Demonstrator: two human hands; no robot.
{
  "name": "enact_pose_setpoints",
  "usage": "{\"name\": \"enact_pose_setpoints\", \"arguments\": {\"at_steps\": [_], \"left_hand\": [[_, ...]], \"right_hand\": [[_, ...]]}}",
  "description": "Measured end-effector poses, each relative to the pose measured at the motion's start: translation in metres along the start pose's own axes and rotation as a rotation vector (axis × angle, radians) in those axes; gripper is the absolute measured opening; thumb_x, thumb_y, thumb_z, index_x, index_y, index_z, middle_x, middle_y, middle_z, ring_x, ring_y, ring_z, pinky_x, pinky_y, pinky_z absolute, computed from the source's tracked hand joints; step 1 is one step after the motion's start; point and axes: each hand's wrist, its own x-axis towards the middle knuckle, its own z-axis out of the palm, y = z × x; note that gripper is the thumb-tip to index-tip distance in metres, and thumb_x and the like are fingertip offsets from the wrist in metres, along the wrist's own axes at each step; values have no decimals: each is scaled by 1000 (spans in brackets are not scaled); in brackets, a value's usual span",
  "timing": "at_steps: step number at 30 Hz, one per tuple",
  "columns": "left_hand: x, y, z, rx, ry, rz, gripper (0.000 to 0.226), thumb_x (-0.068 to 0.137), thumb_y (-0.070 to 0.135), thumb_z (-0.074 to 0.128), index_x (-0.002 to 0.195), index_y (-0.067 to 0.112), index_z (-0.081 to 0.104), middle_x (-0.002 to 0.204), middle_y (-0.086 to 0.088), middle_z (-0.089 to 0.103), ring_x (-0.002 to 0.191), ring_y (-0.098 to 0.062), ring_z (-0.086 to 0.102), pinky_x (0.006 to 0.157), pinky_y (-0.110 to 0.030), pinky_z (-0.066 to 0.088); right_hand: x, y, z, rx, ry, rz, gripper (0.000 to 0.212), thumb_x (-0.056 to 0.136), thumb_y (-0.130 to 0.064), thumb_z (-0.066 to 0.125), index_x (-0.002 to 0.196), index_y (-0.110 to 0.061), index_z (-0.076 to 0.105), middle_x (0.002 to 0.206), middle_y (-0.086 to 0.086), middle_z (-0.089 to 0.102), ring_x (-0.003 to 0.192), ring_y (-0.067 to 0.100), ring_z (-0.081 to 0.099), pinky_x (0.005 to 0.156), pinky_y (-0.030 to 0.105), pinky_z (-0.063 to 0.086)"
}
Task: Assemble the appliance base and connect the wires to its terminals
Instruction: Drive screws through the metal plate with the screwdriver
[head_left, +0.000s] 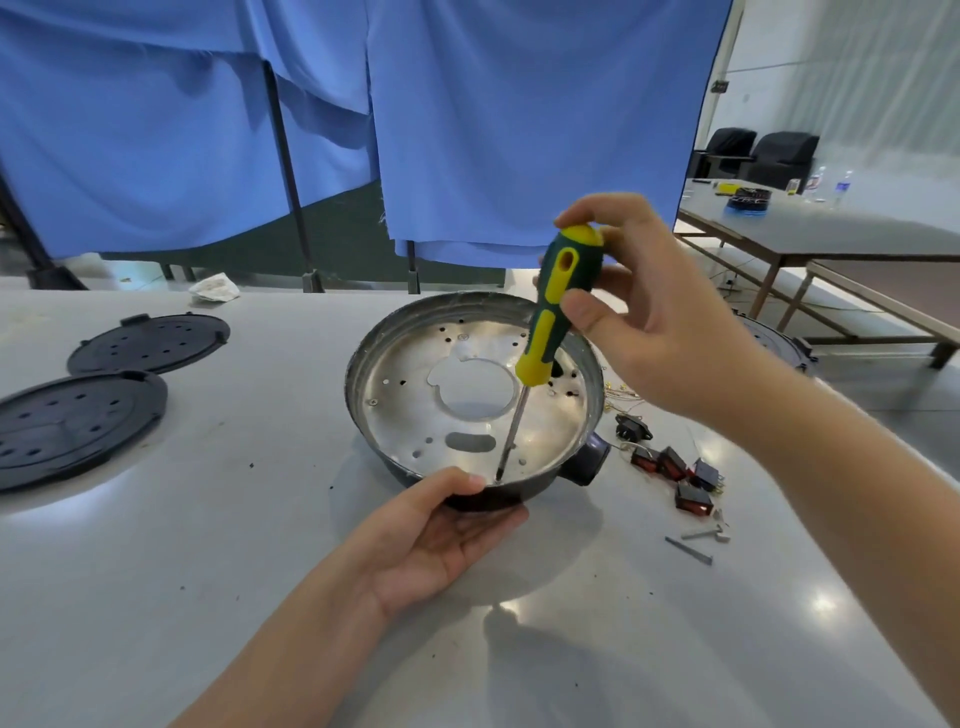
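A round appliance base (410, 358) with a shiny metal inner plate and dark outer shell stands on the white table. My left hand (436, 540) grips its near rim, thumb on the edge. My right hand (639, 306) holds a green and yellow screwdriver (550, 306) by the handle, almost upright. Its tip (500, 474) rests on the plate near the front rim, close to my left thumb. Thin wires (621, 392) lie just right of the base.
Two black perforated discs (150, 343) (67, 426) lie at the left. Right of the base are a black socket (631, 428), several red rocker switches (675, 467) and loose screws (696, 545). Blue curtains hang behind the table; another table stands at the far right.
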Motion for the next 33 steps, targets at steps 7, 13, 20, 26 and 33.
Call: {"name": "enact_pose_setpoints", "arguments": {"at_steps": [7,13,20,26,33], "left_hand": [[-2,1,5,28,18,-138,63,56,-6,77,116,-11,59,117,-31,65,108,-46,64,87,-56,51],[-3,9,9,169,52,-223,63,61,2,78,120,-7,59,117,-31,64,109,-47,64,85,-52,54],[-10,15,3,251,31,-296,65,67,13,77,126,-3,57,122,-32,62,110,-42,64,90,-46,54],[-17,6,4,268,24,-303,44,60,14,79,98,-7,74,118,-29,66,101,-34,70,67,-35,61],[-17,3,5,295,66,-290,62,58,12,79,116,-5,62,110,-31,67,88,-35,74,54,-34,61]], "right_hand": [[36,-16,-21,-248,-255,49,33,89,1,59,106,-27,58,108,-2,61,101,8,61,84,15,51],[50,-16,-29,-320,-336,68,33,86,-2,66,102,-31,60,106,-9,62,98,6,64,80,4,46],[45,-14,-41,-249,-351,91,31,84,-4,69,103,-28,62,105,-12,64,97,6,66,83,15,51],[33,-15,-24,-520,-218,100,40,77,-61,61,87,-22,61,70,-4,60,55,5,50,59,24,46],[26,-19,1,-304,-238,146,27,98,-40,38,101,-21,56,93,1,64,76,7,57,74,16,46]]}}
